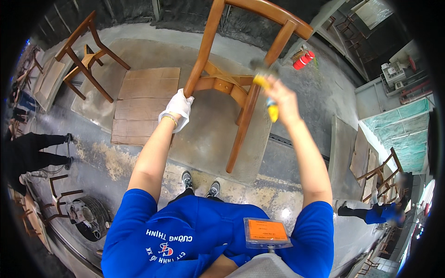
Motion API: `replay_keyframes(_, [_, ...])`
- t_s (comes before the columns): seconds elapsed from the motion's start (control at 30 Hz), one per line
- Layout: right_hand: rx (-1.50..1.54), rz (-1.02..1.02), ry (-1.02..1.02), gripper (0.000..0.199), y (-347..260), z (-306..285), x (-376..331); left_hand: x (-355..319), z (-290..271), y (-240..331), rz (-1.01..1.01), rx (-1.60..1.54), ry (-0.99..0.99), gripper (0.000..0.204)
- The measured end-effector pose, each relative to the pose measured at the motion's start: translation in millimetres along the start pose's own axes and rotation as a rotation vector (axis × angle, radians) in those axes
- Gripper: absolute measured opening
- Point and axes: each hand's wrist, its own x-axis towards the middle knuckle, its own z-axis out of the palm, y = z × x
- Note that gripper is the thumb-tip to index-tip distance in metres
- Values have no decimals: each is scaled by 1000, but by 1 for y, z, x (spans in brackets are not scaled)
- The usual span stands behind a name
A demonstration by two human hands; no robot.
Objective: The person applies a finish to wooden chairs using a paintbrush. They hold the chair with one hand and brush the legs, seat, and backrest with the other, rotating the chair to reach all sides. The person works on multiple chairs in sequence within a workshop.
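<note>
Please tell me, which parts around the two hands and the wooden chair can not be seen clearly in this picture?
Head view only:
- Tool in the right hand: the yellow-handled tool is blurred by motion; its kind and tip are unclear.
- Wooden chair: the top is cut off by the upper edge.
- Left hand: a white glove covers the fingers where they grip the chair's leg.
- Two distant people: too small and warped near the rim.

Chair point(241, 88) standing ahead of the person, left hand point(177, 109) gripping its left leg, right hand point(278, 99) holding a tool point(268, 95) at its right side, cardboard point(144, 104) lying left of it, second chair point(83, 58) sitting farther left.
</note>
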Motion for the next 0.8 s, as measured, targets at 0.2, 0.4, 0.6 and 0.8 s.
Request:
replay_keyframes(0.2, [163,-34,-607,26,-21,41,-39,14,-1,6,-46,115,-11,40])
replay_keyframes(0.4, [-383,-245,250,28,52,-43,89,10,3,2,-40,139,45,41])
replay_keyframes(0.6, [-37,-66,-468,37,-35,23,-11,20,7,-2,-73,159,26,42])
replay_keyframes(0.8, [-37,-291,165,26,52,-42,100,16,9,-11,-46,190,44,44])
